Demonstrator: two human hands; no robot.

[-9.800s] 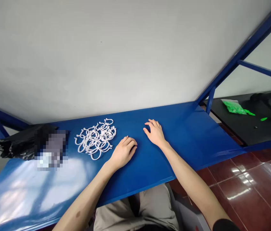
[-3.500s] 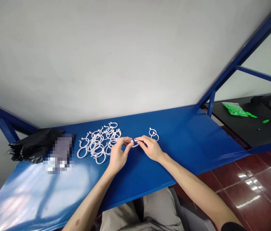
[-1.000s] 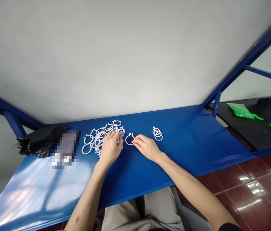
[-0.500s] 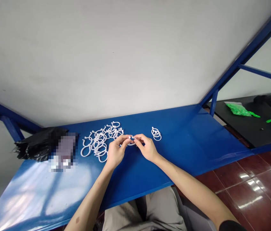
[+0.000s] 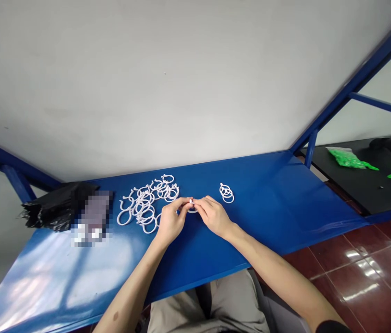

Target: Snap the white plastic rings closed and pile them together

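Observation:
My left hand [image 5: 169, 220] and my right hand [image 5: 213, 215] meet over the blue table [image 5: 271, 203], both pinching one white plastic ring [image 5: 192, 206] between their fingertips, just above the tabletop. A loose pile of white open rings [image 5: 147, 202] lies just left of my left hand. A small stack of closed white rings [image 5: 226, 193] sits a little beyond and right of my right hand.
A heap of black bags [image 5: 55, 210] lies at the table's far left beside a blurred patch. A white wall rises behind the table. To the right a black table [image 5: 365, 185] carries a green bag [image 5: 346, 157] and dark items. Red floor tiles show at the lower right.
One second ago my left hand was in the pile and a ring lay by my right fingers. Both hands have since come together on that ring and now press its ends.

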